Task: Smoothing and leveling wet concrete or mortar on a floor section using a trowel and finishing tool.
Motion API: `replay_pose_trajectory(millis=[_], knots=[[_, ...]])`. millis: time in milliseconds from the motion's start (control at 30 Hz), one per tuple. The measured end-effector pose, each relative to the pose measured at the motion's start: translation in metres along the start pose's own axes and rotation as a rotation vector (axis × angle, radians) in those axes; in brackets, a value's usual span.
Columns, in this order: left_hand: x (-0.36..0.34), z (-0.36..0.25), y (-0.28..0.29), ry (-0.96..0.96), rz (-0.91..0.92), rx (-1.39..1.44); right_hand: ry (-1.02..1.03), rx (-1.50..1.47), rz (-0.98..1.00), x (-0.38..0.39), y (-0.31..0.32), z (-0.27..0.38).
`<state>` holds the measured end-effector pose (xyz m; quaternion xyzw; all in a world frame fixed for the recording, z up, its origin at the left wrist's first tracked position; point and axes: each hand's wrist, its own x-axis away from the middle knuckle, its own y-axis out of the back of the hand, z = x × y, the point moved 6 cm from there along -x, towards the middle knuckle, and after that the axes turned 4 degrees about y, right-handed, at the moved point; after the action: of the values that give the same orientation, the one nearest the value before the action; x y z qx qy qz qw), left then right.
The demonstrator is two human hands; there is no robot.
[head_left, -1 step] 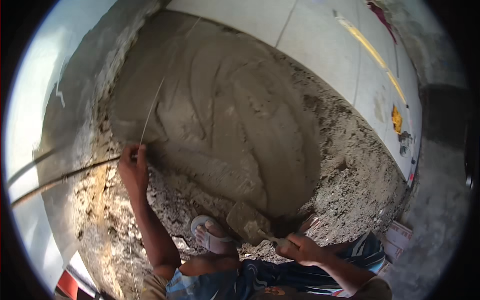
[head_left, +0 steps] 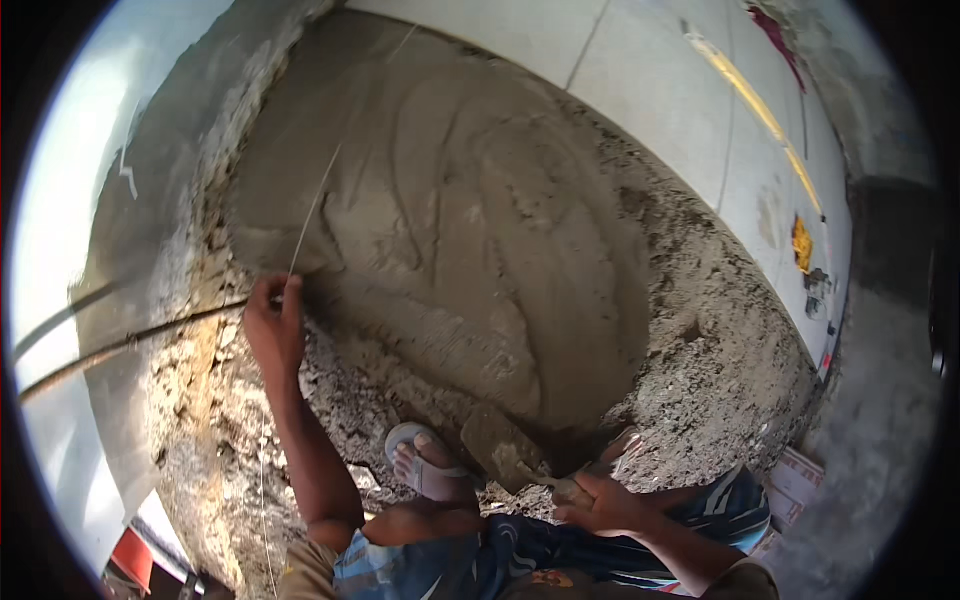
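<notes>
I hold the guide string (head_left: 312,215) pinched between the fingertips of my left hand (head_left: 272,325), at the near-left edge of the mortar bed (head_left: 470,250). From that pinch the string runs up and away across the wet grey surface toward the far tiles, taut and straight, so it reads as a level reference over the bed (its far end is too thin to trace). The hand sits at the boundary where smoothed mortar gives way to loose rubble (head_left: 720,370), which keeps the line low against the surface.

My right hand (head_left: 600,500) is clenched around the handle of a trowel (head_left: 505,450). The blade, caked with mortar, points forward and rests at the near rim of the bed, just beside my sandalled foot (head_left: 425,465). It is parked there, within reach, while the left hand manages the string.

The bed shows curved trowel marks and fills the gap between laid pale tiles (head_left: 690,110) on the far right side and a pale slab (head_left: 75,200) on the left. A dark rod (head_left: 130,345) runs leftward from near the left hand across the rough edge.
</notes>
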<state>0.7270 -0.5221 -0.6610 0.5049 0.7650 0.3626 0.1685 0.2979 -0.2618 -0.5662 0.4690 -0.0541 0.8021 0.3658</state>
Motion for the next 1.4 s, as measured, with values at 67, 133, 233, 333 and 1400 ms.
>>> replay_pose_trajectory(millis=[67,133,233,333,1400], knots=[[0.002,-0.001,-0.003,0.008,-0.005,0.109,0.030,0.128,0.002,-0.003,-0.015,-0.018],[0.004,-0.002,-0.002,0.008,-0.026,0.054,-0.003,0.240,0.286,-0.024,-0.030,-0.045],[0.007,-0.002,0.001,-0.020,-0.028,0.047,-0.030,0.314,0.119,-0.056,-0.013,-0.069],[0.013,-0.002,0.006,-0.042,-0.015,0.032,0.026,0.402,-0.107,-0.070,0.036,-0.077],[0.020,0.008,0.043,0.034,-0.056,0.017,0.199,-0.153,-0.096,-0.161,-0.051,0.023]])
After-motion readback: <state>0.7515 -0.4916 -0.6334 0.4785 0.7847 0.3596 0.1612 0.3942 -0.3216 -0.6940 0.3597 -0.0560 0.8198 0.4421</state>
